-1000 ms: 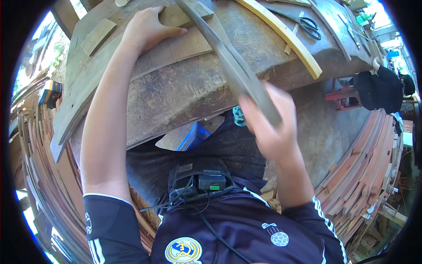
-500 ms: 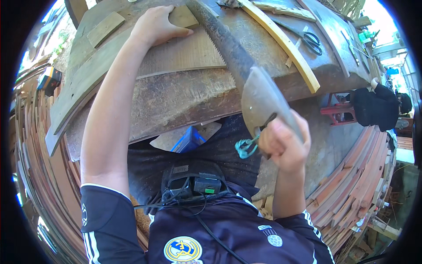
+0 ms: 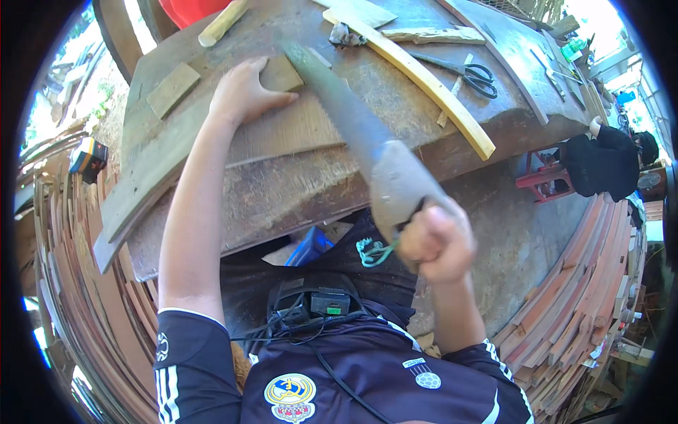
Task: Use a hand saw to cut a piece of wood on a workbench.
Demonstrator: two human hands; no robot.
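Note:
My right hand (image 3: 439, 242) is closed around the handle of a handsaw (image 3: 349, 116), and a teal cord hangs from that handle. The blade slants away from me to the upper left, along the right edge of a small wooden block (image 3: 284, 73). Over at the bench my left hand (image 3: 247, 90) presses on the wood, its thumb on the near side of the block and its fingertips partly hidden behind it. Under hand and block lies a wide wooden board (image 3: 286, 127), beside the blurred saw teeth.
The worn workbench (image 3: 282, 194) carries a curved wooden strip (image 3: 424, 78), scissors (image 3: 479, 80) and a loose wood piece (image 3: 174, 90). A red stool (image 3: 545, 180) stands at right. Planks (image 3: 565, 283) are stacked on both sides. A tape measure (image 3: 88, 157) sits at left.
The view has shifted, so the bench sits lower in the picture. Relative to the block, my right hand and the saw have moved forward, away from me. The left hand stays on the wood.

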